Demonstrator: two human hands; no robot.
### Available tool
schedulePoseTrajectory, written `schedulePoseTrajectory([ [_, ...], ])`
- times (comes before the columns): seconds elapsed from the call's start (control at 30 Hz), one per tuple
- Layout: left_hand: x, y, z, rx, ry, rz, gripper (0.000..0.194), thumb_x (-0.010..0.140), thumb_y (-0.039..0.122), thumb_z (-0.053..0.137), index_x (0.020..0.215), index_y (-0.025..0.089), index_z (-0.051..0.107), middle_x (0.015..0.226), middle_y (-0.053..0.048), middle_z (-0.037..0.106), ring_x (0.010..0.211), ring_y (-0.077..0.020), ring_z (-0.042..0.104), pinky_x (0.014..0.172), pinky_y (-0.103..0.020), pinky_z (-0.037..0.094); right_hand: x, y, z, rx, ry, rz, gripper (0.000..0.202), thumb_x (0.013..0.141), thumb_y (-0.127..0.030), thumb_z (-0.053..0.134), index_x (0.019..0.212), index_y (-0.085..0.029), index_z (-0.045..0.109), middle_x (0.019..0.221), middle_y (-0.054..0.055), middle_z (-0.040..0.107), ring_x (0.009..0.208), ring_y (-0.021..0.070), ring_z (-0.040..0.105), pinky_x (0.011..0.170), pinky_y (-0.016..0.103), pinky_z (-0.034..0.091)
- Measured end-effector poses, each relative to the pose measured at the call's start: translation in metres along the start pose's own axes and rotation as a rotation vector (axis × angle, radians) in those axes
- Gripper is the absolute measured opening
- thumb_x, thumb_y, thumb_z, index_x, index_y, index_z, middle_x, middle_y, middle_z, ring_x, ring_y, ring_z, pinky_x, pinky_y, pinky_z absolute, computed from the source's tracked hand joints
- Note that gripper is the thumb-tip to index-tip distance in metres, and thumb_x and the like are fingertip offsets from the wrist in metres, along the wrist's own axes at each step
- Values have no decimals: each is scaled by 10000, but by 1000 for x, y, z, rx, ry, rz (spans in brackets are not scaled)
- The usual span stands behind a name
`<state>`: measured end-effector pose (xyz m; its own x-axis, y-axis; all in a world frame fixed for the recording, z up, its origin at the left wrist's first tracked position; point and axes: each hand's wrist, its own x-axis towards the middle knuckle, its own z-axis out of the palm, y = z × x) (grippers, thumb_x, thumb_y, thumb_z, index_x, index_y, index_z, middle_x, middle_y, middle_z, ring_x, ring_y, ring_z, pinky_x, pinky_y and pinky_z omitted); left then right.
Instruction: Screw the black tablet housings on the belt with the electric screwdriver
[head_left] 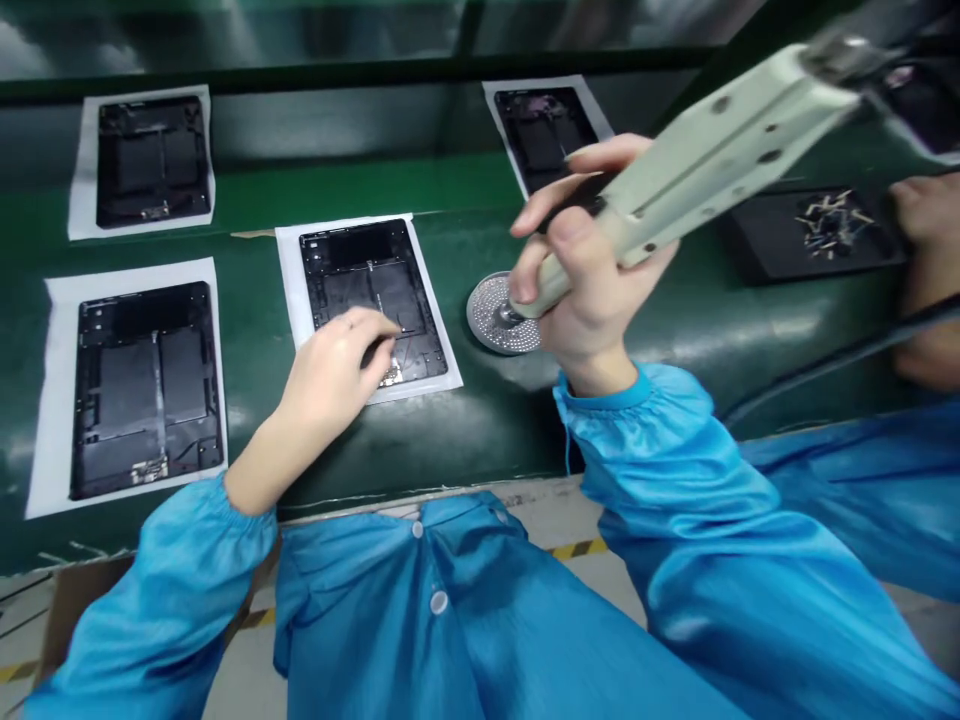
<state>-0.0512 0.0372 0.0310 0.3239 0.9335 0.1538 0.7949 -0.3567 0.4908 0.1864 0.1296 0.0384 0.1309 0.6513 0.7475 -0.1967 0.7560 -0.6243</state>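
My right hand (592, 270) grips a pale electric screwdriver (720, 160), which slants down to the left. Its lower end is over a round metal dish full of small holes (486, 318). My left hand (337, 360) rests over the lower part of an opened tablet (360, 265), thumb and forefinger curled nearly together. Whatever may be between those fingertips is too small to make out. The tablet shows dark inner parts and lies on a white sheet (296, 290).
More opened tablets on white sheets lie at the left (150, 390), back left (154, 160) and back right (544, 130). A black box (765, 235) with small loose parts stands at the right, beside another person's hand (930, 215). A dark cable (840, 355) crosses there.
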Motion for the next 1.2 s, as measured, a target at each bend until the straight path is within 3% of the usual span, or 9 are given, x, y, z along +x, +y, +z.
schedulePoseTrajectory([
  [0.1, 25, 5, 17, 84, 22, -117, 322, 1071, 300, 729, 1361, 163, 754, 1488, -165, 704, 1331, -370, 697, 1134, -524, 555, -18, 13, 25, -16, 6, 64, 347, 972, -597, 814, 1244, -419, 694, 852, -51, 693, 365, 74, 343, 338, 266, 380],
  [0.2, 34, 6, 32, 86, 48, -187, 284, 1015, 311, 811, 1271, 197, 767, 1513, -164, 680, 1331, -393, 665, 1105, -551, 530, -35, 23, 34, -58, 21, 163, 476, 948, -761, 753, 1252, -414, 635, 872, -39, 664, 393, 89, 400, 376, 279, 458],
  [0.43, 30, 7, 34, -282, 54, -75, 84, 997, 177, 757, 1074, 207, 741, 1045, -31, 808, 1008, -244, 753, 1032, -431, 544, -37, 17, 28, -99, 132, 13, 432, 975, -696, 792, 1230, -380, 648, 862, -63, 648, 368, 28, 229, 292, 249, 184],
  [0.53, 27, 14, 32, -439, 99, -4, 129, 1036, 207, 696, 1115, 222, 796, 1078, -31, 818, 1031, -224, 757, 1005, -381, 580, -34, 11, 24, -121, 117, 41, 357, 1014, -660, 769, 1223, -388, 670, 880, -59, 655, 378, 34, 281, 313, 265, 213],
  [0.67, 24, 22, 34, -648, 110, -34, 250, 1092, 219, 598, 1195, 242, 825, 1150, -55, 785, 982, -198, 763, 928, -350, 632, -34, 13, 21, -102, 115, 2, 380, 1038, -689, 727, 1227, -361, 692, 884, -55, 650, 391, 18, 272, 329, 253, 208],
  [0.83, 25, 22, 39, -855, 18, -206, 165, 1010, 285, 793, 1166, 234, 780, 1010, -27, 761, 728, -136, 717, 712, -278, 630, -34, 16, 22, -122, 137, -11, 435, 1025, -733, 714, 1224, -347, 692, 870, -54, 627, 411, 20, 279, 317, 233, 205],
  [0.97, 26, 20, 37, -818, 19, -236, 205, 922, 347, 903, 999, 199, 785, 891, -27, 774, 731, -155, 723, 695, -277, 617, -35, 9, 23, -168, 132, 19, 448, 1016, -778, 680, 1222, -381, 696, 883, -38, 622, 449, 59, 347, 306, 259, 235],
  [1.07, 25, 19, 34, -713, -12, -170, 173, 945, 319, 851, 1071, 201, 847, 997, -52, 825, 851, -192, 764, 818, -329, 654, -35, 5, 23, -190, 138, 62, 466, 1007, -779, 697, 1241, -378, 665, 914, -23, 608, 555, 95, 522, 328, 240, 302],
  [1.2, 24, 20, 31, -500, -38, -52, 218, 1028, 233, 705, 1159, 245, 879, 1163, -59, 834, 1060, -234, 773, 983, -409, 642, -35, 5, 23, -92, 154, 49, 373, 1027, -673, 755, 1232, -372, 669, 898, -18, 582, 654, 104, 585, 357, 196, 301],
])
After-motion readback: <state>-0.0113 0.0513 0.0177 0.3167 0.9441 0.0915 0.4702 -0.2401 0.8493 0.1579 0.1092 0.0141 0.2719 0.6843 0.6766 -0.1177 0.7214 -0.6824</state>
